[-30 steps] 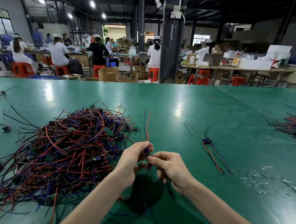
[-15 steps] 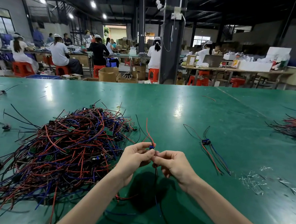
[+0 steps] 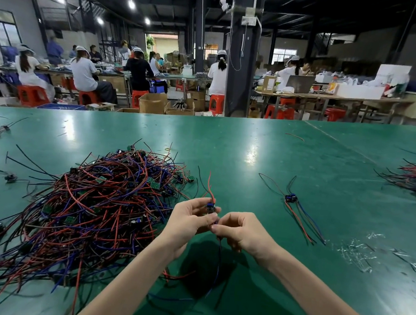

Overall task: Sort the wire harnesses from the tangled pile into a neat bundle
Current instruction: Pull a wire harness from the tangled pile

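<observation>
Beside pile [image 3: 90, 212], left hand [image 3: 188, 221], right hand [image 3: 242, 234] pinching harness [image 3: 209, 206]

Left hand [image 3: 188, 219], right hand [image 3: 243, 233], both bare, slim forearms [image 3: 316, 289] uncovered as far as seen

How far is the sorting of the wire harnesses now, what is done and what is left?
It looks barely started. Done: one sorted harness lies apart on the table, right of the hands. In hand: the left hand and the right hand pinch a second harness, wires hanging below. Left: the big tangled pile, so most of the work.
</observation>
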A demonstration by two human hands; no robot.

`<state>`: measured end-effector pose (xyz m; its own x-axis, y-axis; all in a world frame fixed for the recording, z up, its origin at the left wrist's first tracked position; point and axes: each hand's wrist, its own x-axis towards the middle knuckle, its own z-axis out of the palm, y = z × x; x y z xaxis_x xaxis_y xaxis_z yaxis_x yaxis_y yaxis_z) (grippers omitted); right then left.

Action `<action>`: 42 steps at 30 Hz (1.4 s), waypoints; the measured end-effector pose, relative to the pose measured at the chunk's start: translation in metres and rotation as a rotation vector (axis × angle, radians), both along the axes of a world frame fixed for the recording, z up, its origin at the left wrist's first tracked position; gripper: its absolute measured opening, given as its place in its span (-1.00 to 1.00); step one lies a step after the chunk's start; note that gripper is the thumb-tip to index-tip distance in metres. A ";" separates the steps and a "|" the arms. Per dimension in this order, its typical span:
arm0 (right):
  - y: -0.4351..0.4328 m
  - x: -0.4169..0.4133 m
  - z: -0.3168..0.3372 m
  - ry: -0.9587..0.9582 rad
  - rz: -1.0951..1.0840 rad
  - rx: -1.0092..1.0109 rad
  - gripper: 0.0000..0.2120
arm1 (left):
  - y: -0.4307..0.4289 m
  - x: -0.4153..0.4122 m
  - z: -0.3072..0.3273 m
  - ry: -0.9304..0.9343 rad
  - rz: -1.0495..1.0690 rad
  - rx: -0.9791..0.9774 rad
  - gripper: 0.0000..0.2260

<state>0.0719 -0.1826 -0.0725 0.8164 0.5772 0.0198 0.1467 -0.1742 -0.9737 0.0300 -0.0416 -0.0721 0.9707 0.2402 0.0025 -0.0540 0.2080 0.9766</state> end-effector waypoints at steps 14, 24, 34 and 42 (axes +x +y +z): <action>-0.002 -0.001 0.003 -0.005 0.087 -0.068 -0.82 | 0.004 0.002 -0.002 0.002 0.101 -0.010 -0.79; 0.000 -0.002 0.001 -0.019 0.090 -0.073 -0.84 | 0.006 0.002 -0.002 -0.016 0.098 -0.063 -0.78; 0.001 -0.004 0.001 0.007 0.084 -0.026 -0.79 | 0.011 0.003 0.004 -0.083 0.140 -0.077 -0.79; 0.000 -0.005 0.000 0.007 0.127 -0.024 -0.88 | 0.014 0.002 0.006 -0.078 0.173 -0.081 -0.78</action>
<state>0.0667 -0.1821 -0.0720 0.7364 0.6765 -0.0005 0.1626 -0.1777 -0.9706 0.0323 -0.0276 -0.0661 0.9125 0.4060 0.0498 -0.1704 0.2665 0.9487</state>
